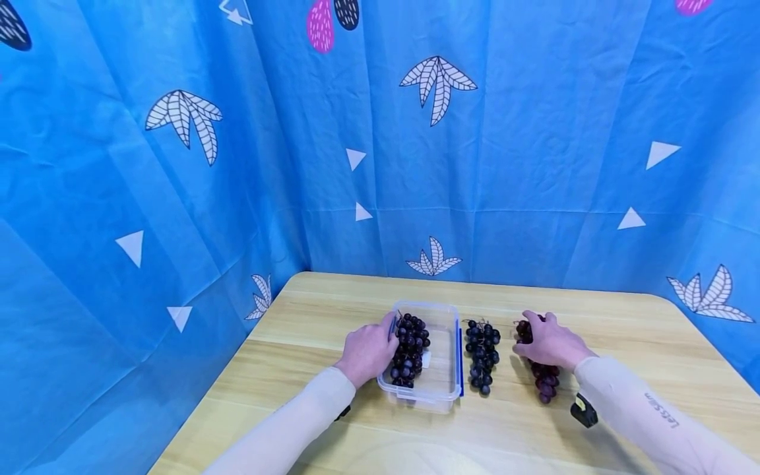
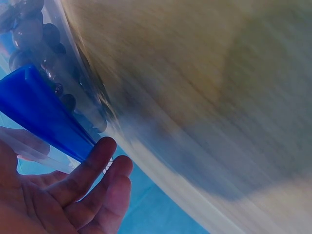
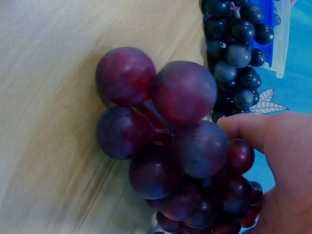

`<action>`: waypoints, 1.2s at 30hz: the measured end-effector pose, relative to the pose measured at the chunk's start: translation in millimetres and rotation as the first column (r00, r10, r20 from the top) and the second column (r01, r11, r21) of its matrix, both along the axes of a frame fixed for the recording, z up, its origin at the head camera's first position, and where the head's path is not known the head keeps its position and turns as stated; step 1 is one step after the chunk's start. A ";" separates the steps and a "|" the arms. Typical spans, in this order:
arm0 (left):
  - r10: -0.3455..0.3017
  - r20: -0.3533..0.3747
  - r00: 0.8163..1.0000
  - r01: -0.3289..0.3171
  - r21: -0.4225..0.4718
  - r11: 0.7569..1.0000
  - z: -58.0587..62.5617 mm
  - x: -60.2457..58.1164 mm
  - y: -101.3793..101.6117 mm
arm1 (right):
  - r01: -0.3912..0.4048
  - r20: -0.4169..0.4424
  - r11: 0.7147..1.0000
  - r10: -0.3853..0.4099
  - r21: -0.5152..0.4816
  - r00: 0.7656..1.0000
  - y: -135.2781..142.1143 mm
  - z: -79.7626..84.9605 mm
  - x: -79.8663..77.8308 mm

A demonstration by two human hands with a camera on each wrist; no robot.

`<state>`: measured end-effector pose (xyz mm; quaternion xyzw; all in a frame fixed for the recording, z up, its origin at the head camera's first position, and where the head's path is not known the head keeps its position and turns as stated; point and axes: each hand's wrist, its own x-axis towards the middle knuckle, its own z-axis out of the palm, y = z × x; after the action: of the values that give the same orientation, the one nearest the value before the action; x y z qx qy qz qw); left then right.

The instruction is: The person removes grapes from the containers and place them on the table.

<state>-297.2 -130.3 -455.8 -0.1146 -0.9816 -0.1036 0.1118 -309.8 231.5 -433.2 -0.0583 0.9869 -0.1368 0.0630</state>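
Observation:
A clear plastic food container (image 1: 441, 396) with blue clips stands on the table, with a bunch of dark grapes (image 1: 410, 346) along its left inside. My left hand (image 1: 367, 353) holds the container's left rim. In the left wrist view, its fingers (image 2: 100, 161) lie beside a blue clip flap (image 2: 44, 109). A second dark bunch (image 1: 483, 356) lies on the table just right of the container. Farther right, my right hand (image 1: 552, 342) grips a bunch of reddish-purple grapes (image 1: 545, 382) from above. The right wrist view shows its large red grapes (image 3: 185, 92) close up; the far fingers are hidden.
The pale wooden table (image 1: 297, 330) carries the container and bunches. A blue patterned curtain (image 1: 522, 165) hangs behind it and along the left side. A dark wrist device (image 1: 584, 410) sits under the right sleeve.

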 end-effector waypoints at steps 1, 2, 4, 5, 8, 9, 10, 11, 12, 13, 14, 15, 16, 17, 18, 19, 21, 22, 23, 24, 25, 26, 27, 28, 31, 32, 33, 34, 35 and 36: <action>0.001 -0.004 1.000 -0.001 0.000 1.000 0.0 0.2 0.2 | -0.002 0.000 1.000 0.002 -0.004 1.000 0.3 0.3 0.0; 0.000 -0.004 1.000 0.000 0.002 1.000 -0.3 -0.1 0.2 | -0.007 -0.005 1.000 0.007 -0.007 1.000 0.6 0.3 -0.3; 0.000 -0.006 1.000 0.000 0.004 1.000 -0.8 -0.2 0.4 | -0.023 -0.010 0.999 0.023 -0.022 1.000 1.3 -0.3 -1.1; -0.001 -0.004 1.000 0.001 0.007 1.000 -1.0 -0.2 0.4 | -0.036 -0.014 0.999 0.035 -0.035 0.999 1.6 -0.8 -1.4; 0.002 -0.008 1.000 -0.002 0.002 1.000 -0.8 -0.1 0.5 | -0.074 -0.035 0.994 0.072 -0.074 0.997 3.0 -3.9 -3.1; 0.005 -0.009 1.000 -0.005 -0.001 1.000 -0.5 0.4 0.6 | -0.090 -0.044 0.992 0.086 -0.087 0.995 3.3 -5.3 -3.5; 0.007 -0.009 1.000 -0.007 -0.004 1.000 -0.5 0.5 0.5 | -0.099 -0.053 0.990 0.094 -0.097 0.994 3.8 -6.6 -3.9; 0.009 -0.007 1.000 -0.009 -0.004 1.000 -0.3 0.7 0.5 | -0.109 -0.064 0.988 0.103 -0.107 0.993 4.0 -7.8 -4.1; 0.010 -0.008 1.000 -0.010 -0.007 1.000 -0.3 0.9 0.5 | -0.118 -0.076 0.986 0.110 -0.114 0.991 4.3 -9.2 -4.4; 0.010 -0.005 1.000 -0.010 -0.006 1.000 -0.3 0.9 0.3 | -0.127 -0.087 0.985 0.117 -0.119 0.989 4.4 -10.3 -4.5; 0.010 -0.004 1.000 -0.010 -0.006 1.000 -0.2 0.8 0.3 | -0.134 -0.097 0.983 0.122 -0.124 0.988 4.4 -11.3 -4.7; 0.010 -0.002 1.000 -0.010 -0.006 1.000 -0.2 0.8 0.3 | -0.137 -0.104 0.982 0.124 -0.131 0.987 4.5 -11.9 -4.6; 0.010 -0.002 1.000 -0.010 -0.006 1.000 -0.3 0.6 0.3 | -0.138 -0.109 0.981 0.124 -0.137 0.986 4.5 -12.2 -4.6; 0.009 -0.001 1.000 -0.009 -0.006 1.000 -0.3 0.5 0.4 | -0.142 -0.114 0.980 0.126 -0.141 0.986 4.6 -12.6 -4.4; 0.009 -0.002 1.000 -0.009 -0.007 1.000 -0.3 0.5 0.5 | -0.141 -0.116 0.979 0.125 -0.146 0.985 4.7 -12.5 -4.2; 0.010 -0.003 1.000 -0.010 -0.008 1.000 -0.4 0.4 0.6 | -0.137 -0.114 0.979 0.120 -0.149 0.986 5.0 -12.4 -4.0; 0.012 -0.004 1.000 -0.012 -0.009 1.000 -0.7 0.1 0.9 | -0.126 -0.107 0.980 0.110 -0.155 0.988 5.6 -12.1 -4.0; 0.012 -0.003 1.000 -0.012 -0.009 1.000 -0.8 0.1 1.0 | -0.121 -0.103 0.980 0.105 -0.157 0.989 6.0 -12.5 -4.1; 0.013 -0.001 1.000 -0.013 -0.007 1.000 -0.7 0.3 0.9 | -0.115 -0.100 0.981 0.100 -0.159 0.990 6.4 -12.8 -4.4; 0.013 0.001 1.000 -0.013 -0.005 1.000 -0.7 0.1 1.0 | -0.108 -0.097 0.981 0.093 -0.161 0.991 6.8 -12.9 -4.8; 0.013 0.002 1.000 -0.013 -0.004 1.000 -0.7 0.0 0.9 | -0.105 -0.094 0.981 0.090 -0.162 0.992 7.1 -13.1 -5.2; 0.012 0.004 1.000 -0.012 -0.002 1.000 -0.6 -0.1 0.9 | -0.102 -0.092 0.981 0.088 -0.163 0.992 7.2 -12.8 -5.2; 0.012 0.004 1.000 -0.012 -0.001 1.000 -0.4 0.1 1.0 | -0.101 -0.092 0.981 0.087 -0.163 0.992 7.4 -12.4 -5.1; 0.011 0.004 1.000 -0.011 0.000 1.000 -0.2 0.0 1.1 | -0.100 -0.093 0.982 0.085 -0.162 0.992 7.5 -12.2 -5.0; 0.013 0.003 1.000 -0.013 0.000 1.000 -0.7 -0.3 1.1 | -0.096 -0.092 0.983 0.082 -0.156 0.992 7.6 -10.2 -3.2; 0.014 0.003 1.000 -0.014 -0.001 1.000 -0.9 -0.4 1.1 | -0.094 -0.092 0.984 0.081 -0.152 0.992 7.6 -9.6 -2.5; 0.013 0.002 1.000 -0.013 -0.001 1.000 -1.2 -0.6 1.1 | -0.093 -0.093 0.985 0.080 -0.146 0.992 7.6 -8.9 -1.8; 0.012 0.002 1.000 -0.012 -0.001 1.000 -1.2 -0.8 0.9 | -0.090 -0.094 0.986 0.078 -0.137 0.993 7.7 -8.1 -0.9; 0.011 0.001 1.000 -0.011 0.000 1.000 -1.2 -0.9 0.8 | -0.088 -0.096 0.988 0.075 -0.128 0.992 7.7 -6.7 0.0; 0.010 -0.001 1.000 -0.010 0.000 1.000 -1.5 -1.2 0.7 | -0.086 -0.103 0.989 0.074 -0.118 0.992 7.7 -5.3 0.7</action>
<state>-298.3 -129.6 -457.2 -0.1100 -0.9821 -0.1032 0.1126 -309.2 239.2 -438.6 -0.1084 0.9754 -0.1911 0.0164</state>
